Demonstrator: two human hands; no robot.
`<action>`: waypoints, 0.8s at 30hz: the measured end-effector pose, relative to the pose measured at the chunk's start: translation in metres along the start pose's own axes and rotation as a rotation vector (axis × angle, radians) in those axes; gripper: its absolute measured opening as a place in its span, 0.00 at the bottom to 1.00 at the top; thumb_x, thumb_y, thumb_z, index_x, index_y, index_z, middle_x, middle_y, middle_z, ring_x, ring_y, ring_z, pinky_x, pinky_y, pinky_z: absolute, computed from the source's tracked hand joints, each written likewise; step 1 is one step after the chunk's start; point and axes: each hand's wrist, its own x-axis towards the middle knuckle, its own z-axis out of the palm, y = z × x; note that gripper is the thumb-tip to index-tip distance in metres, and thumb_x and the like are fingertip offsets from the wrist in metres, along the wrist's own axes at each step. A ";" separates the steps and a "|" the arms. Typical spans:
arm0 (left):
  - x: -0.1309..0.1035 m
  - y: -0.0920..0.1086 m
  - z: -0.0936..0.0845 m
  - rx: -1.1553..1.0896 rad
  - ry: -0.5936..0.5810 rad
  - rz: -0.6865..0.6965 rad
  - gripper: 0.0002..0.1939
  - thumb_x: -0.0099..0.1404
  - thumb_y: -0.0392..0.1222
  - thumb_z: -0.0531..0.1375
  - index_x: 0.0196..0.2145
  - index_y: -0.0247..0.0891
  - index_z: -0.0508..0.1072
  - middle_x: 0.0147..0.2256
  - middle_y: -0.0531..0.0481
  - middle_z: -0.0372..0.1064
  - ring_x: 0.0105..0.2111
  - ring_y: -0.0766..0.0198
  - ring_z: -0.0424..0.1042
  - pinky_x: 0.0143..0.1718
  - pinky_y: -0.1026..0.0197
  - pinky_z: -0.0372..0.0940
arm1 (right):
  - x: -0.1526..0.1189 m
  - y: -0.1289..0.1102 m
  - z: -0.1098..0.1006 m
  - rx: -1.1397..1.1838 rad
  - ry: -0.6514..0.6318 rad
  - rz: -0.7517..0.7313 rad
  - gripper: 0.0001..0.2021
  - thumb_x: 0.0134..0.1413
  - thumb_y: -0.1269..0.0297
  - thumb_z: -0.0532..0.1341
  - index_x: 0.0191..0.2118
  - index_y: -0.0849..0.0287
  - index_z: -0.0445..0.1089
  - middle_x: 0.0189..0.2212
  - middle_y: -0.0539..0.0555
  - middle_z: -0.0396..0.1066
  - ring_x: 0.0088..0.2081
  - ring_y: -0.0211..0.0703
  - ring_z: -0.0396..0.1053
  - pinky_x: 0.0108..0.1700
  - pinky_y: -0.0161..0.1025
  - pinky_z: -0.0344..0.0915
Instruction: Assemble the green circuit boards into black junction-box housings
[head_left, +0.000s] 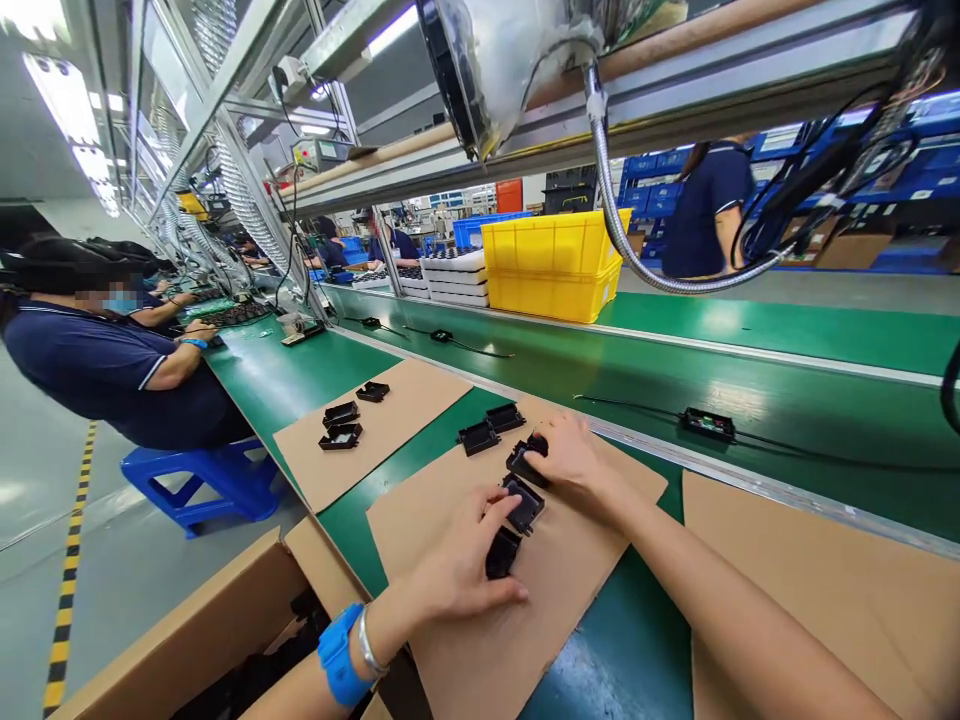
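Several small black plastic housings, shaped like shallow open boxes, lie in a row on a cardboard sheet (465,500) in front of me. My left hand (469,550) curls around the nearest housing (502,553), its fingertips reaching onto the open housing (523,505) just beyond. Thumb and fingers of my right hand (568,455) grip another housing (526,463) farther along the row. Past the fingers, two more housings (478,437) rest on the same cardboard, touched by neither hand. Part of the nearest housing is hidden by my left hand.
Beyond lies a green conveyor belt (622,365) carrying a cabled black module (707,424). A second cardboard sheet (390,430) with housings is at left. An open carton (225,610) stands below. A co-worker (112,370) sits left; yellow bins (551,265) stand behind the belt.
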 end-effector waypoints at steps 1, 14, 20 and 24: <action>0.005 0.000 -0.002 -0.010 -0.023 0.011 0.48 0.53 0.54 0.69 0.65 0.39 0.54 0.62 0.35 0.49 0.62 0.41 0.51 0.62 0.39 0.51 | -0.002 -0.003 0.002 0.026 -0.034 -0.009 0.17 0.63 0.58 0.60 0.54 0.60 0.66 0.52 0.58 0.67 0.49 0.48 0.68 0.49 0.51 0.69; 0.054 0.001 0.009 -0.433 0.094 -0.106 0.17 0.61 0.55 0.58 0.34 0.39 0.77 0.32 0.43 0.72 0.37 0.51 0.71 0.43 0.45 0.67 | -0.099 0.063 -0.074 0.838 -0.299 0.046 0.24 0.65 0.46 0.49 0.52 0.62 0.67 0.43 0.62 0.74 0.38 0.48 0.74 0.39 0.45 0.70; 0.080 0.047 0.050 -0.804 0.056 -0.132 0.35 0.64 0.70 0.45 0.46 0.39 0.73 0.41 0.41 0.74 0.40 0.53 0.74 0.41 0.49 0.70 | -0.199 0.066 -0.117 1.029 -0.389 0.051 0.28 0.60 0.39 0.49 0.38 0.61 0.69 0.31 0.60 0.74 0.33 0.51 0.75 0.35 0.45 0.70; 0.118 0.090 0.084 -0.851 -0.031 -0.118 0.31 0.63 0.68 0.49 0.42 0.39 0.75 0.39 0.43 0.74 0.38 0.55 0.72 0.41 0.50 0.69 | -0.278 0.058 -0.143 0.580 -0.217 0.056 0.07 0.60 0.62 0.55 0.36 0.57 0.67 0.35 0.56 0.73 0.36 0.45 0.70 0.38 0.40 0.66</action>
